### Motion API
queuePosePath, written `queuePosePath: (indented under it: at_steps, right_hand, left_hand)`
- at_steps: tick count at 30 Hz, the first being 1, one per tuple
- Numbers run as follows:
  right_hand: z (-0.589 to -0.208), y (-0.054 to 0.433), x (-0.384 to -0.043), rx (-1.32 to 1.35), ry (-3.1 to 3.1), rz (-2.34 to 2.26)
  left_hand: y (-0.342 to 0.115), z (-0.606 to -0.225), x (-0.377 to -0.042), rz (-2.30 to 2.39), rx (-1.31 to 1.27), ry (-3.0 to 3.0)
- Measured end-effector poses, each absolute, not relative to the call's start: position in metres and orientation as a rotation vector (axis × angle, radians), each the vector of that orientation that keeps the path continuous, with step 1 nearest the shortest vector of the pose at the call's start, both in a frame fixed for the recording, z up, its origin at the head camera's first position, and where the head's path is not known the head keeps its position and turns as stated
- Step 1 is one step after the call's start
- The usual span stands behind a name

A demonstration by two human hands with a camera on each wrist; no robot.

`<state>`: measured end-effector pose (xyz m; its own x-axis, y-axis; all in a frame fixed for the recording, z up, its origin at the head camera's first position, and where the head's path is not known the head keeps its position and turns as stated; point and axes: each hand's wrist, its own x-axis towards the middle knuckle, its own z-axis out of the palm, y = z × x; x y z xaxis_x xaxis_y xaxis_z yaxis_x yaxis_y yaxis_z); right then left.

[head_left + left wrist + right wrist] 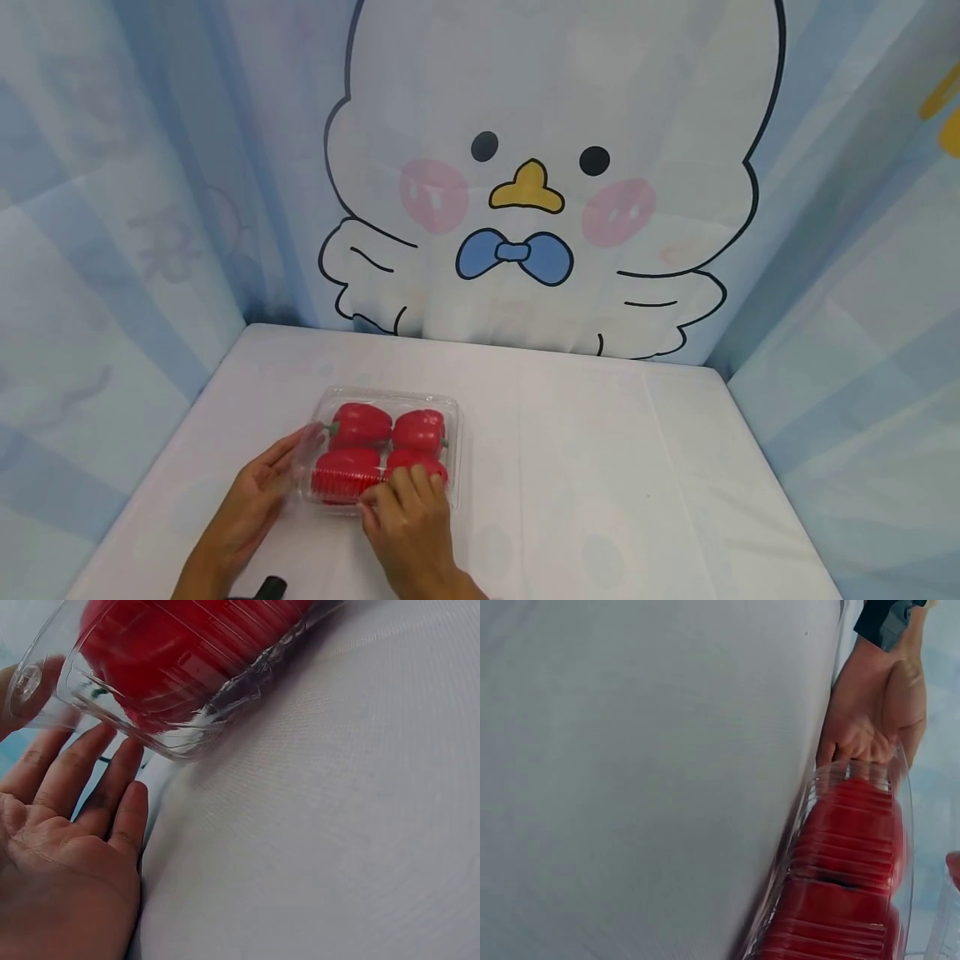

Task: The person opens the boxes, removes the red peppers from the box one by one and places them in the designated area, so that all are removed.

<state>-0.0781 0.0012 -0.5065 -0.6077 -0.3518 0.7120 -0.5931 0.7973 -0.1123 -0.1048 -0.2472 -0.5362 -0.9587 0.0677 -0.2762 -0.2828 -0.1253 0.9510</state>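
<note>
A clear plastic clamshell box sits on the white table at left of centre, with several red bell peppers inside. Green stems show on some of them. My left hand holds the box's left edge; in the left wrist view its thumb lies on the clear rim and the fingers reach below it. Over the front right part, my right hand has bent fingers, with thumb and fingertips pinching at the clear lid. Its fingers cover part of the front right pepper. In the right wrist view a fingertip shows beside clear plastic.
A white cloth covers the table, which extends to the right of the box. Behind it hangs a curtain with a cartoon bird, and pale blue curtains flank both sides. A black object shows by the left wrist.
</note>
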Motion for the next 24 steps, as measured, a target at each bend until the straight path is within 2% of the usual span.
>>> queuePosePath:
  at_steps: [16, 24]
  right_hand:
    - [-0.496, 0.003, -0.081, 0.678, -2.289, 0.540]
    - [-0.491, 0.003, -0.083, 0.649, -2.292, 0.610]
  left_hand:
    - [-0.242, -0.533, -0.107, 2.077, -0.311, 2.005]
    - [-0.244, -0.534, -0.107, 2.093, -0.264, 2.004]
